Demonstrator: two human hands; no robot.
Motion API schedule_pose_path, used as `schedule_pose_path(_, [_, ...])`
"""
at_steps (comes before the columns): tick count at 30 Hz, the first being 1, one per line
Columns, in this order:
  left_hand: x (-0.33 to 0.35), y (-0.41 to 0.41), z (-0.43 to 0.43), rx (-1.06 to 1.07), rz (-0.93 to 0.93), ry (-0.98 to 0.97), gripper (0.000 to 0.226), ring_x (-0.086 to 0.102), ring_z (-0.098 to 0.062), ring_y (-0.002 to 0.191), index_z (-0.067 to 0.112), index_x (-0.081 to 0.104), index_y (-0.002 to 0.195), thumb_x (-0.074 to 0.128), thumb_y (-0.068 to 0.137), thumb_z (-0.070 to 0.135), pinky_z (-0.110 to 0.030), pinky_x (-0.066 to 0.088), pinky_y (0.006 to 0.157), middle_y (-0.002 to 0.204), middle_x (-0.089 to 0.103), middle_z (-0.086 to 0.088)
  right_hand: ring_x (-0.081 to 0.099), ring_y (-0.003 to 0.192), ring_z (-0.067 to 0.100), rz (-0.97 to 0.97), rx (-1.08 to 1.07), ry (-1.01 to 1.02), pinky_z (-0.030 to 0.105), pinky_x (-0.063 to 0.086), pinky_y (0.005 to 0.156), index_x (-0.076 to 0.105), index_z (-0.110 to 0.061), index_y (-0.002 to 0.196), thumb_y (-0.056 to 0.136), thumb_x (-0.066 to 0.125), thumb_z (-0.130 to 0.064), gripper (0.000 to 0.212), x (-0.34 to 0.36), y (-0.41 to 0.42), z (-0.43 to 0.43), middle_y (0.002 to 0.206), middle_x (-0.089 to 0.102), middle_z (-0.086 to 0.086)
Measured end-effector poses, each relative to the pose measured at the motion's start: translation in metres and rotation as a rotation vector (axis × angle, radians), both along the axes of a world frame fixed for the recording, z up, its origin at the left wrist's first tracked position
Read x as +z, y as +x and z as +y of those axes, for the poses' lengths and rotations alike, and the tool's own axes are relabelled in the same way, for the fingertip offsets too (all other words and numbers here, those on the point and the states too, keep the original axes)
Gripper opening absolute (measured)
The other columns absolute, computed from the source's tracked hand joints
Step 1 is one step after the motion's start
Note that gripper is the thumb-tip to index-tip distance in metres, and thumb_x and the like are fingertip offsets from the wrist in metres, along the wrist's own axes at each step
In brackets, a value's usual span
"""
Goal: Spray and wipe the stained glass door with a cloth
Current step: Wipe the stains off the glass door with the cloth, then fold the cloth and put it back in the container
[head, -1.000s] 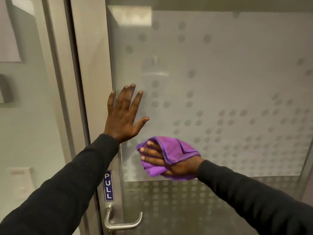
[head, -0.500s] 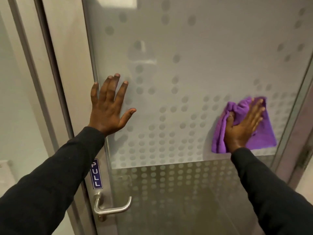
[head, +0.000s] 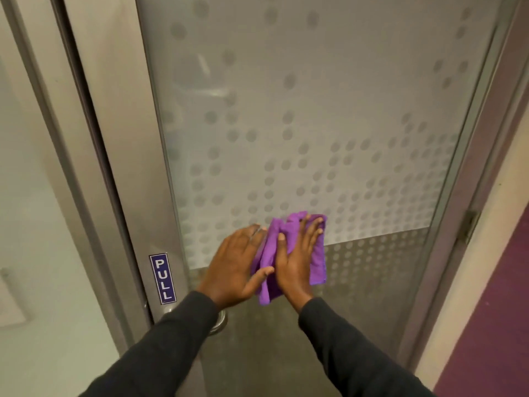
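both hands are flat on the glass door (head: 315,110), low down where the frosted part meets the dotted band. the right hand (head: 296,263) presses the purple cloth (head: 316,253) against the pane with its fingers spread, a released grip, palm pinning the cloth rather than clutching it. the left hand (head: 236,267) lies just beside it, fingers out, thumb touching the cloth's edge. a blue pull sign (head: 162,277) sits on the door frame to the left, above the metal handle (head: 219,322).

2 long black sleeves (head: 171,348), bare hands (head: 234,270)
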State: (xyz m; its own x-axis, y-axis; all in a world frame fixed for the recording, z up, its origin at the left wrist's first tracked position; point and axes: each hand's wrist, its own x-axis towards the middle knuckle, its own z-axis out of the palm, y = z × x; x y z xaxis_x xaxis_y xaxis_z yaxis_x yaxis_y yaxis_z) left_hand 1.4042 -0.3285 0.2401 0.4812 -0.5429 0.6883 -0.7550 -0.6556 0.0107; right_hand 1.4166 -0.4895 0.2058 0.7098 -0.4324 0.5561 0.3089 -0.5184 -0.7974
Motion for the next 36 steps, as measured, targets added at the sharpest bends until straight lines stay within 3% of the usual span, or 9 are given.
schedule_pose_path(2, [-0.018, -0.011, -0.004, -0.038, 0.211, -0.153, 0.071, 0.040, -0.017, 0.139, 0.016, 0.034, 0.153, 0.042, 0.097, 0.058, -0.038, 0.037, 0.114, 0.153, 0.041, -0.002, -0.013, 0.157, 0.006, 0.042, 0.198, 0.004, 0.021, -0.005, 0.126, -0.002, -0.026, 0.164, 0.099, 0.036, -0.069, 0.086, -0.011, -0.021, 0.006, 0.171, -0.014, -0.009])
schedule_pose_path(4, [-0.030, -0.024, -0.008, -0.104, 0.470, -0.348, 0.066, 0.047, -0.009, 0.133, 0.022, 0.035, 0.151, 0.045, 0.096, 0.058, -0.032, 0.041, 0.111, 0.148, 0.047, 0.006, 0.025, 0.155, 0.010, 0.109, 0.326, 0.090, 0.034, 0.024, 0.127, 0.023, -0.028, 0.163, 0.095, 0.036, -0.075, 0.083, -0.016, -0.042, 0.007, 0.170, 0.024, -0.004])
schedule_pose_path(6, [-0.034, -0.039, -0.015, -0.255, 0.780, -0.543, 0.052, 0.059, -0.004, 0.119, 0.030, 0.047, 0.141, 0.051, 0.096, 0.054, -0.031, 0.049, 0.101, 0.131, 0.062, 0.014, 0.062, 0.126, 0.007, 0.177, 0.380, 0.154, 0.034, 0.050, 0.106, 0.055, -0.028, 0.143, 0.100, 0.039, -0.064, 0.058, -0.019, -0.065, 0.008, 0.137, 0.066, -0.001])
schedule_pose_path(9, [-0.035, -0.061, -0.027, -0.365, 1.108, -0.702, 0.037, 0.067, -0.006, 0.111, 0.032, 0.060, 0.130, 0.056, 0.097, 0.048, -0.033, 0.051, 0.102, 0.117, 0.072, 0.011, 0.072, 0.100, 0.006, 0.277, 0.371, 0.247, 0.024, 0.056, 0.086, 0.066, -0.026, 0.121, 0.107, 0.038, -0.049, 0.039, -0.027, -0.096, 0.013, 0.107, 0.076, -0.001])
schedule_pose_path(14, [-0.044, -0.097, -0.044, -0.423, 1.433, -0.849, 0.038, 0.071, -0.019, 0.105, 0.016, 0.063, 0.127, 0.065, 0.093, 0.033, -0.028, 0.057, 0.086, 0.111, 0.075, -0.005, 0.073, 0.101, 0.007, 0.408, 0.266, 0.389, 0.023, 0.056, 0.085, 0.065, -0.030, 0.123, 0.097, 0.032, -0.073, 0.061, -0.046, -0.134, 0.014, 0.108, 0.077, -0.004])
schedule_pose_path(22, [-0.052, -0.170, -0.055, -0.391, 1.417, -0.769, 0.020, 0.072, -0.014, 0.096, 0.021, 0.070, 0.110, 0.059, 0.098, 0.009, -0.028, 0.056, 0.086, 0.103, 0.076, -0.003, 0.074, 0.109, 0.021, 0.407, 0.283, 0.724, 0.045, 0.054, 0.104, 0.070, -0.023, 0.125, 0.089, 0.029, -0.085, 0.083, -0.044, -0.226, -0.007, 0.116, 0.077, 0.007])
schedule_pose_path(28, [-0.048, -0.240, -0.063, -0.365, 1.348, -0.704, 0.021, 0.070, -0.018, 0.092, 0.021, 0.074, 0.105, 0.057, 0.098, 0.009, -0.036, 0.054, 0.086, 0.100, 0.077, -0.003, 0.078, 0.090, 0.020, 0.374, 0.328, 0.955, 0.030, 0.061, 0.073, 0.084, -0.025, 0.091, 0.101, 0.015, -0.068, 0.082, -0.049, -0.323, -0.029, 0.103, 0.080, 0.011])
schedule_pose_path(32, [-0.044, -0.285, -0.066, -0.344, 1.282, -0.601, 0.020, 0.070, -0.020, 0.087, 0.023, 0.075, 0.106, 0.058, 0.098, 0.017, -0.038, 0.054, 0.084, 0.096, 0.077, -0.001, 0.076, 0.101, 0.017, 0.485, 0.250, 0.875, 0.037, 0.057, 0.089, 0.074, -0.030, 0.115, 0.092, 0.017, -0.079, 0.078, -0.071, -0.382, -0.038, 0.117, 0.078, 0.004])
schedule_pose_path(36, [-0.034, -0.328, -0.073, -0.412, 1.336, -0.537, 0.019, 0.065, -0.017, 0.079, 0.013, 0.074, 0.107, 0.056, 0.100, 0.014, -0.032, 0.050, 0.077, 0.089, 0.075, -0.002, 0.070, 0.115, 0.033, 0.532, 0.214, 1.099, 0.052, 0.053, 0.104, 0.064, -0.019, 0.136, 0.081, 0.028, -0.091, 0.097, -0.094, -0.433, -0.040, 0.124, 0.074, 0.011])
